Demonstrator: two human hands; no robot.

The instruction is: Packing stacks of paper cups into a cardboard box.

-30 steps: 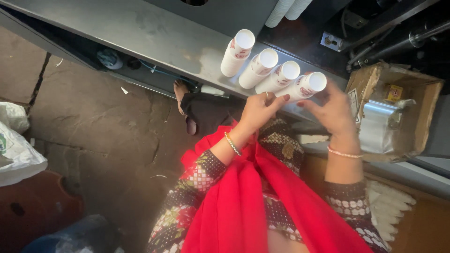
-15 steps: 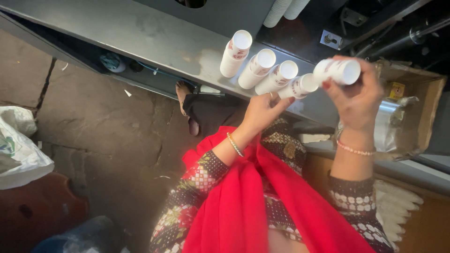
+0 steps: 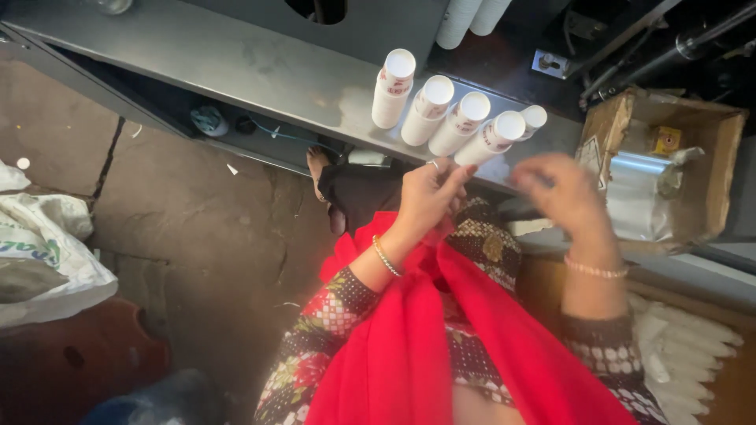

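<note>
Five stacks of white paper cups [image 3: 461,122] stand in a row at the front of the grey metal bench [image 3: 236,67], leaning slightly. My left hand [image 3: 429,197] is loosely curled and empty, fingertips just below the fourth stack [image 3: 492,138]. My right hand [image 3: 563,193] is blurred, fingers spread, holding nothing, near the last stack [image 3: 531,120]. I judge a careless brush could tip these stacks over the edge.
</note>
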